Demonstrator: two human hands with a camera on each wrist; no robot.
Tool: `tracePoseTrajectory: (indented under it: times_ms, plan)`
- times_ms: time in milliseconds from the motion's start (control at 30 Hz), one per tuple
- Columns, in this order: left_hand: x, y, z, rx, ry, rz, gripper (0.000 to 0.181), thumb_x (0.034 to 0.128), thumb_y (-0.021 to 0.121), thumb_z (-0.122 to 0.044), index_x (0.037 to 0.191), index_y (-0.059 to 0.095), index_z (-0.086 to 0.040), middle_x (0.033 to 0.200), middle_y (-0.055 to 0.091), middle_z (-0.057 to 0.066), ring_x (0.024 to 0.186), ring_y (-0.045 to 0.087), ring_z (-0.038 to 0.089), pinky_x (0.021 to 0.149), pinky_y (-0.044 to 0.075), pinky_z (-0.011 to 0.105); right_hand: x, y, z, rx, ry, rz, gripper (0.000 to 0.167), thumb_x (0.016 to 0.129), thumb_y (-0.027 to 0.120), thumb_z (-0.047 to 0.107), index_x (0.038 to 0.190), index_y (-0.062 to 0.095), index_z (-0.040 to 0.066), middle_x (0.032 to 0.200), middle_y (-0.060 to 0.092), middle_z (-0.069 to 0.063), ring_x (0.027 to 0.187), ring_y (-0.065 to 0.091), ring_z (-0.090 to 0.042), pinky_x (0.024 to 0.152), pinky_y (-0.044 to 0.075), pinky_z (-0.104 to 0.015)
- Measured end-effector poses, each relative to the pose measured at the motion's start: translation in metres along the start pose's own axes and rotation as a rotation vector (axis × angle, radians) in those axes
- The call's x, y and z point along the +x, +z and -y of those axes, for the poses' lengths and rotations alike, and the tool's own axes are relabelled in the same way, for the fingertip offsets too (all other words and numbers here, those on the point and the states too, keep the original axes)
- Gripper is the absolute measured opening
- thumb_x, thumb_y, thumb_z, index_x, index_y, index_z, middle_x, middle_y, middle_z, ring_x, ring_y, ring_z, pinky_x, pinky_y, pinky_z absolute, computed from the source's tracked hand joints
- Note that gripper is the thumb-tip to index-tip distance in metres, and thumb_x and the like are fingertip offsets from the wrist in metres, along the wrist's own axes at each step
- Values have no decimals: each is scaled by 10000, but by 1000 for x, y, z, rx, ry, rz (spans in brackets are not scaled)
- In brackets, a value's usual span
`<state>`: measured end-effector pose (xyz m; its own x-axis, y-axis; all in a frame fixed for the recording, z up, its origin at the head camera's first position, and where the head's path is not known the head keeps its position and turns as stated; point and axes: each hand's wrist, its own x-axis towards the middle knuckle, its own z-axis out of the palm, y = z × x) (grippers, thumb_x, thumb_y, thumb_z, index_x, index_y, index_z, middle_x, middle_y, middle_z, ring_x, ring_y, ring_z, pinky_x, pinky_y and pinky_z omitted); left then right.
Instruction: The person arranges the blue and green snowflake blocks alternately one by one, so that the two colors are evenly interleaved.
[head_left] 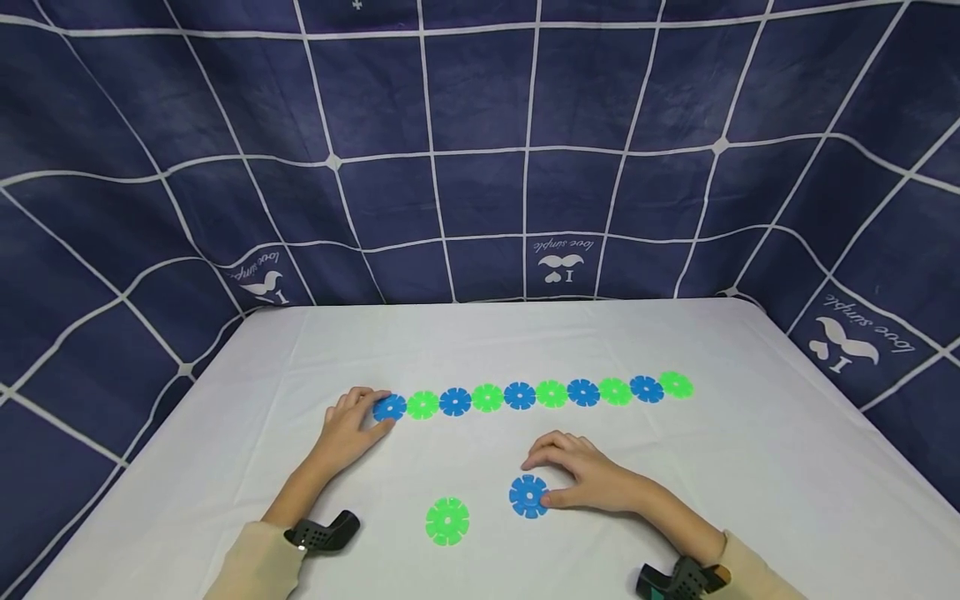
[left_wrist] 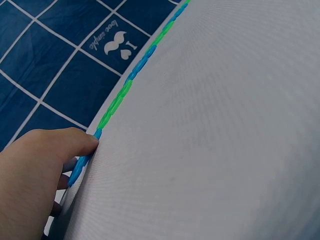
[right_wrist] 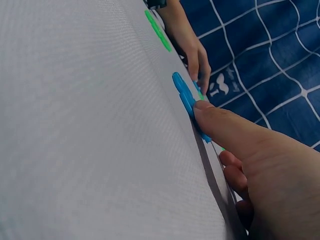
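Note:
My left hand (head_left: 347,432) is at the left end of a row of slotted plastic discs, holding the blue end disc (head_left: 390,407) between thumb and forefinger. Left wrist view: the thumb (left_wrist: 82,142) lies against that disc's edge, the other fingers partly hidden behind it. Nearer the front, the right hand (head_left: 588,477) touches a separate blue slotted disc (head_left: 527,497) with its thumb at the right edge. Its bent forefinger sits just beyond the disc's far edge, apart from it. A loose green slotted disc (head_left: 447,522) lies to the left of that blue one.
The row alternates blue and green, running rightward to a green disc (head_left: 677,385). A white cloth (head_left: 300,350) covers the table. Dark blue checked fabric (head_left: 480,192) hangs behind and at both sides. Black devices (head_left: 324,532) are strapped to both wrists.

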<state>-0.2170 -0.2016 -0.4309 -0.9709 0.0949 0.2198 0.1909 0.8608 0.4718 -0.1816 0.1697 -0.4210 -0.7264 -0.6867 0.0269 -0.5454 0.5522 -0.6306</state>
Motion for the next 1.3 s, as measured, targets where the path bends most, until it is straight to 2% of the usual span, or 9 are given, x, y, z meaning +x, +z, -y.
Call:
tracePoseTrajectory:
  times_ms: [400, 700, 1067, 1300]
  plan:
    - [1, 1, -1, 2, -2, 0, 490, 818, 613, -305, 1243, 530, -76, 1216, 477, 181, 1148, 413, 347, 881, 255, 487, -2, 1, 0, -27, -12, 14, 450, 732, 652, 544, 1133, 493, 416, 1219, 397, 202, 1114, 329, -69, 904, 289, -373]
    - [2, 1, 0, 6, 4, -3, 489, 818, 614, -311, 1241, 532, -79, 1215, 479, 178, 1145, 416, 342, 876, 258, 483, -2, 2, -2, -56, -41, 3, 430, 741, 649, 533, 1119, 490, 401, 1222, 405, 173, 1121, 336, -90, 896, 288, -381]
    - [-3, 3, 3, 5, 6, -11, 492, 815, 615, -311, 1237, 534, -73, 1202, 486, 178, 1138, 419, 343, 866, 262, 473, -3, 3, 2, -9, -21, 32, 386, 766, 653, 465, 1110, 495, 392, 1228, 409, 161, 1135, 335, -97, 903, 288, -384]
    - [-1, 2, 2, 3, 8, -16, 489, 815, 612, -304, 1238, 532, -73, 1206, 485, 180, 1137, 417, 343, 859, 256, 464, -2, 2, 2, -3, -26, -12, 436, 734, 693, 328, 1099, 456, 362, 1146, 449, 181, 1077, 391, -41, 905, 282, -334]
